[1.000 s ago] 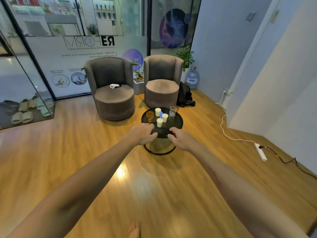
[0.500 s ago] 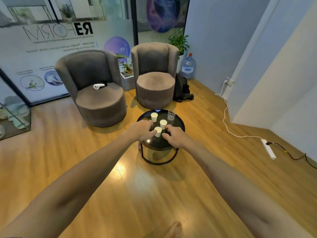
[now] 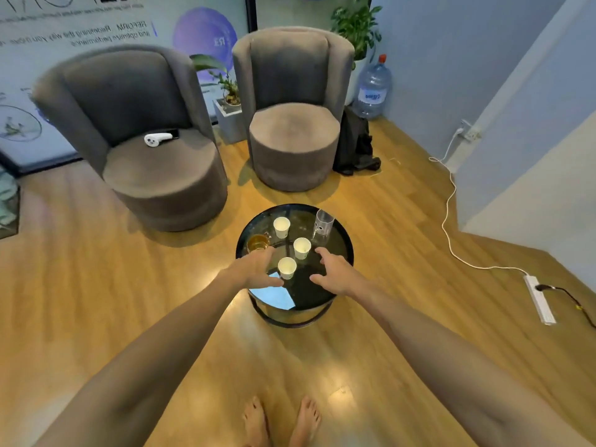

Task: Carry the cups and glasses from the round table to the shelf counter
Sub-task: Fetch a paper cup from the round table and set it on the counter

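A round black glass table [image 3: 335,253] stands on the wooden floor in front of me. On it are three white paper cups, the nearest [image 3: 286,268], the middle [image 3: 302,248] and the far one [image 3: 281,227]. An amber glass [image 3: 257,242] sits at the table's left edge and a tall clear glass [image 3: 322,225] at the back right. My left hand [image 3: 254,269] reaches over the table's left side with spread fingers, just left of the nearest cup. My right hand [image 3: 335,272] hovers open to the right of that cup. Neither hand holds anything.
Two grey round armchairs [image 3: 154,140] [image 3: 293,124] stand behind the table, the left with a white controller [image 3: 157,139] on its seat. A black bag [image 3: 354,146] and water bottle [image 3: 372,88] sit at the back right. A white cable and power strip [image 3: 540,298] lie right.
I have walked up to the table, which now looks larger and lies closer below me. Both hands have spread apart on either side of the nearest cup.
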